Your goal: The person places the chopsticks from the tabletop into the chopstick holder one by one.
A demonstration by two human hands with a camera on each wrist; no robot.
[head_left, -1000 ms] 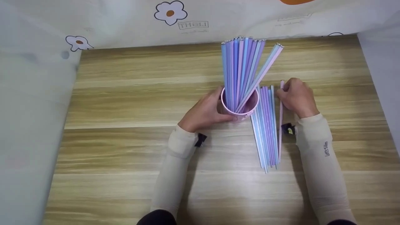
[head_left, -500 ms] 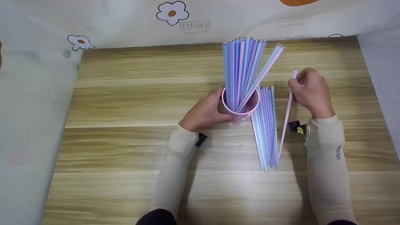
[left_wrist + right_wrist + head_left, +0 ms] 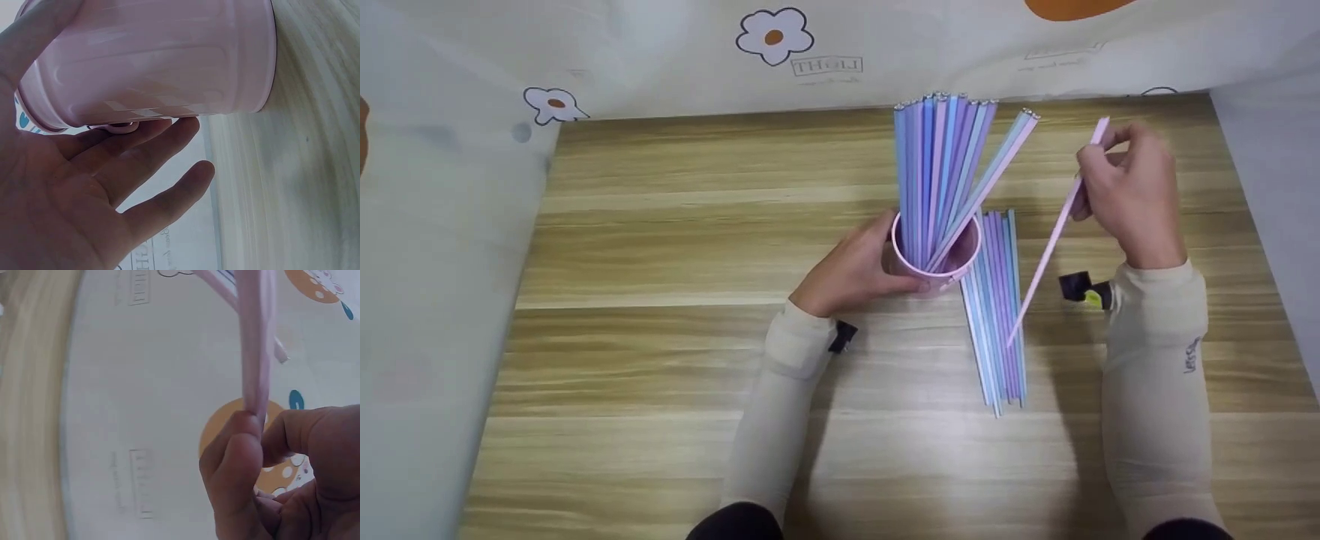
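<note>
You pinch a pink straw (image 3: 1051, 240) in your right hand (image 3: 1136, 195), slanted, its near end over the row of loose straws (image 3: 1001, 322) on the wooden table (image 3: 660, 352) (whether they touch, you cannot tell from here); just left of that row is the pink cup (image 3: 157, 62), which your left hand (image 3: 851, 270) grips from its left side, thumb nearest you. A bunch of straws (image 3: 934, 165) rises from it, two tilted right; beyond the table's far edge is a flowered sheet (image 3: 675, 60).

Left hand (image 3: 855, 268) round pink cup (image 3: 966, 247); pink straw (image 3: 1048, 251) in right hand (image 3: 1140, 196)
</note>
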